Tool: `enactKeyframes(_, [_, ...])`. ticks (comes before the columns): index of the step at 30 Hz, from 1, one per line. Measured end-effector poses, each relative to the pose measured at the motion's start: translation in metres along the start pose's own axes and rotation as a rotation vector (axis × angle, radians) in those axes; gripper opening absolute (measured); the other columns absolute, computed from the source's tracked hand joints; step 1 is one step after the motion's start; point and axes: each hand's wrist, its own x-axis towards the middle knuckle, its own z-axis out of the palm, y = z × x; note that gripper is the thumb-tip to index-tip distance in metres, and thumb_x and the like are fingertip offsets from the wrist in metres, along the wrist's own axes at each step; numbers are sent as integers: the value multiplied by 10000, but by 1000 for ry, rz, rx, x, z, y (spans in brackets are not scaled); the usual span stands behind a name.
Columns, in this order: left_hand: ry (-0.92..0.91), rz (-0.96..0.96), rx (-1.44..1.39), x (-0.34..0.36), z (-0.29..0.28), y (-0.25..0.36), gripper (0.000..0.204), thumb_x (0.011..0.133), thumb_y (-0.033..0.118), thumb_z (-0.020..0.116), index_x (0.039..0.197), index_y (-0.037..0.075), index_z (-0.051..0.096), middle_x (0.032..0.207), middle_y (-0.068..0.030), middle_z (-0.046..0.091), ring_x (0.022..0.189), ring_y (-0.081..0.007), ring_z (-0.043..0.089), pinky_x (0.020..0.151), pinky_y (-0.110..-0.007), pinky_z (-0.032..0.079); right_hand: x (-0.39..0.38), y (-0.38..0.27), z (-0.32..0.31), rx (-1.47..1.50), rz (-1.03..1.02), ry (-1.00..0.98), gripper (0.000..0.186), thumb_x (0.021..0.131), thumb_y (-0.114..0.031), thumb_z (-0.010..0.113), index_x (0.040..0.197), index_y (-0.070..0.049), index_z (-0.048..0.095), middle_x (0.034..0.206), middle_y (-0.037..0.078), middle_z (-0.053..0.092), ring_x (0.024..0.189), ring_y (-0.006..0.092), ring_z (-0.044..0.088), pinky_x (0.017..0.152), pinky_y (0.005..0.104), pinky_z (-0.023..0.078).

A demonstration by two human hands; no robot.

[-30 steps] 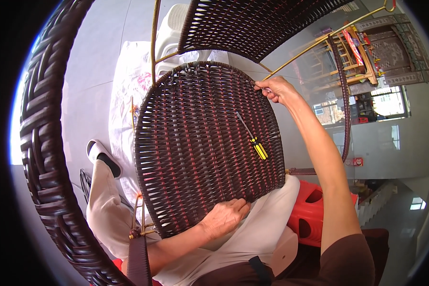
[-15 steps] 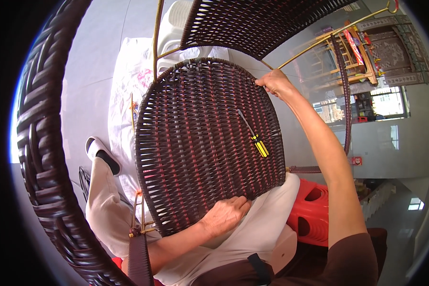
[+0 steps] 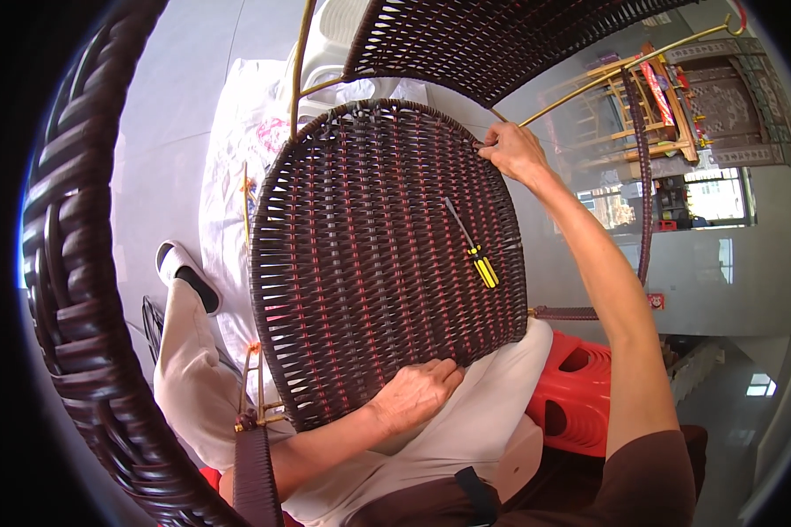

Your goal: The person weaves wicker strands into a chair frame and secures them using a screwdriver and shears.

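Woven seat [image 3: 369, 255] centred in frame, weave apparently done; fastening to gold rod [image 3: 301, 70], upper left, can't be confirmed. Hands apart: right hand [image 3: 514, 152] set at seat's upper-right rim, left hand [image 3: 417, 393] laid on lower edge, grips can't be told; screwdriver [image 3: 475, 250] laid on weave

Woven seat [image 3: 369, 263] offering open passage over left and middle; screwdriver [image 3: 478, 256] lying across right part. Right hand [image 3: 512, 151] crowding upper right rim, metal rod [image 3: 580, 93] slanting just beyond. Woven backrest [image 3: 466, 44] barring way past far edge. Left hand [image 3: 419, 393] blocking near edge. Thick woven band [image 3: 70, 263] walling off far left, gap running between band and seat.
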Motion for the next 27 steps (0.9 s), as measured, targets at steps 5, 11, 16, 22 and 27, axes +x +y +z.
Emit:
enactKeyframes(5, [-20, -7, -8, 0, -1, 0, 365, 724, 16, 553, 1087, -28, 546, 898, -103, 536, 809, -237, 596, 647, -332, 530, 10, 3, -7, -4, -53, -65, 160, 762, -196, 701, 769, -55, 625, 818, 102, 664, 842, 274, 634, 761, 417, 490])
enactKeyframes(11, [-26, -8, -8, 0, -4, 0, 394, 706, 14, 563, 1098, -29, 541, 908, -105, 537, 821, -241, 595, 655, -338, 530, 16, -9, -19, -316, -349, -42, 98, 730, -140, 674, 756, -53, 638, 820, 124, 661, 829, 301, 637, 738, 425, 507])
enactKeyframes(16, [-32, -8, -38, 0, -1, -1, 419, 686, 17, 586, 1100, -30, 539, 921, -109, 536, 837, -249, 595, 674, -341, 529, 19, -15, -10, -564, -501, 40, 51, 696, -86, 648, 710, -36, 650, 741, 165, 645, 734, 353, 634, 655, 444, 507])
enactKeyframes(22, [-53, -13, -43, -2, -4, -1, 465, 648, 22, 629, 1099, -31, 532, 940, -115, 534, 862, -261, 593, 698, -349, 527, 19, -26, -15, -708, -694, 4, 30, 657, -47, 629, 681, -37, 643, 714, 165, 641, 692, 354, 643, 596, 432, 524])
enactKeyframes(27, [2, 10, -59, 0, -5, 1, 266, 714, -26, 521, 980, -20, 537, 898, -119, 531, 834, -260, 603, 669, -357, 533, 27, -38, -23, -756, -849, -100, 20, 657, -35, 641, 674, -26, 639, 722, 159, 653, 681, 347, 653, 594, 432, 534])
